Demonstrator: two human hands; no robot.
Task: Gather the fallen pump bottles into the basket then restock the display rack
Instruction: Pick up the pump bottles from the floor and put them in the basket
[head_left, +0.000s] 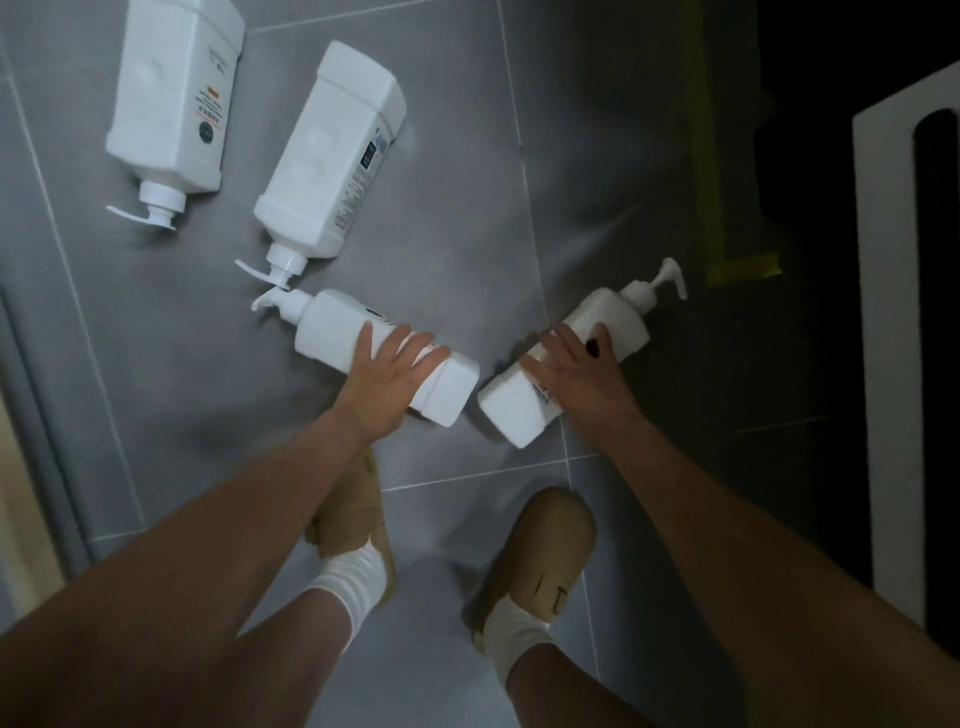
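Observation:
Several white pump bottles lie on their sides on the grey tiled floor (467, 197). My left hand (392, 371) is wrapped over the nearest left bottle (332, 332), whose pump points left. My right hand (576, 371) grips a second bottle (519, 405), whose pump points up and right. Two larger bottles lie farther away: one in the middle (327, 156) with its pump touching the left-hand bottle's pump, and one at the far left (174, 98). Both held bottles still rest on the floor. No basket or rack can be made out.
My two feet in tan slippers (545, 545) and white socks stand just below the hands. A white frame edge (883, 364) rises at the right against a dark area. Yellow tape (743, 265) marks the floor at upper right. A grey threshold runs along the left.

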